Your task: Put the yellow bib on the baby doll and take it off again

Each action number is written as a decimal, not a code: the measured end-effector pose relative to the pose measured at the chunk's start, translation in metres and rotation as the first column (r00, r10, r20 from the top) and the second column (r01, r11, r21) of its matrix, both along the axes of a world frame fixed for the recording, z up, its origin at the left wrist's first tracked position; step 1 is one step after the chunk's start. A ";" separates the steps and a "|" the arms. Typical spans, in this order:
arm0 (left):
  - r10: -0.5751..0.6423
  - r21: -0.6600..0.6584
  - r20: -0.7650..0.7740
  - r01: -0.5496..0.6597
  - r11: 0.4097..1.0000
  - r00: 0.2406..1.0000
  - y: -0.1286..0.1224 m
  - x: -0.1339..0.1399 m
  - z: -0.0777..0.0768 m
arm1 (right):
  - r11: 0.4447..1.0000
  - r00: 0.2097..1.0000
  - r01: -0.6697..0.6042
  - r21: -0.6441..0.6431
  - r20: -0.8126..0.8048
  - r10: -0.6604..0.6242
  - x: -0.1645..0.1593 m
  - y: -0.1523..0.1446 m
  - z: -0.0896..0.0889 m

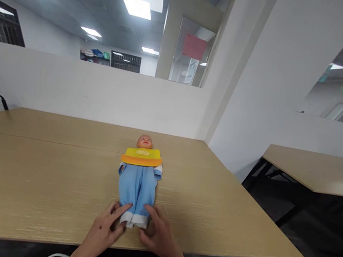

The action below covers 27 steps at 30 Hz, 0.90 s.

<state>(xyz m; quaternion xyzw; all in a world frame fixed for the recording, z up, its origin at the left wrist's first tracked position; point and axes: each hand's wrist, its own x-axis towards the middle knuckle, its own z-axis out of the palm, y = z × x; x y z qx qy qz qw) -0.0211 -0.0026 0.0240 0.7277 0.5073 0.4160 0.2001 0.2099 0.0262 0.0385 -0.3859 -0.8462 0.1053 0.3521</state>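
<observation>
A baby doll (144, 141) lies face up on the wooden table, its head toward the far wall. It wears a yellow bib (142, 155) with an orange lower edge and a white printed design. Light blue trousers (133, 182) with white cuffs cover its legs. At the left trouser leg, my left hand (109, 226) rests with index finger on the cloth and thumb apart beside the cuff. My right hand (159, 232) mirrors it at the right leg, index finger on the cloth and thumb near the cuff. Both hands look open, the fingers not closed around the fabric.
The wooden table (55, 184) has its front edge just under my wrists. A white wall (130, 101) with a window opening stands behind it. A black cable (4, 103) comes in at the far left. Another table (318, 170) stands to the right, across a gap.
</observation>
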 end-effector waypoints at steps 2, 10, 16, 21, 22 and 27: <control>0.033 0.024 -0.034 -0.032 0.999 0.999 0.002 0.004 -0.005 | 0.997 0.992 0.027 0.067 0.125 -0.035 -0.007 -0.002 -0.001; 0.138 0.144 -0.168 -0.115 0.983 0.976 0.007 0.013 -0.014 | 0.963 0.961 0.061 0.261 0.245 -0.127 -0.016 0.006 -0.012; 0.260 0.268 -0.312 -0.178 0.947 0.914 0.006 0.020 -0.016 | 0.949 0.958 0.080 0.305 0.240 -0.158 -0.018 0.004 -0.012; 0.367 0.373 -0.406 -0.215 0.902 0.837 0.008 0.027 -0.023 | 0.940 0.951 0.116 0.320 0.238 -0.198 -0.026 0.004 -0.014; 0.384 0.381 -0.420 -0.224 0.897 0.822 0.009 0.028 -0.023 | 0.940 0.951 0.116 0.321 0.238 -0.199 -0.028 0.004 -0.014; 0.402 0.392 -0.460 -0.225 0.892 0.791 0.011 0.029 -0.022 | 0.937 0.951 0.098 0.336 0.245 -0.187 -0.030 0.004 -0.013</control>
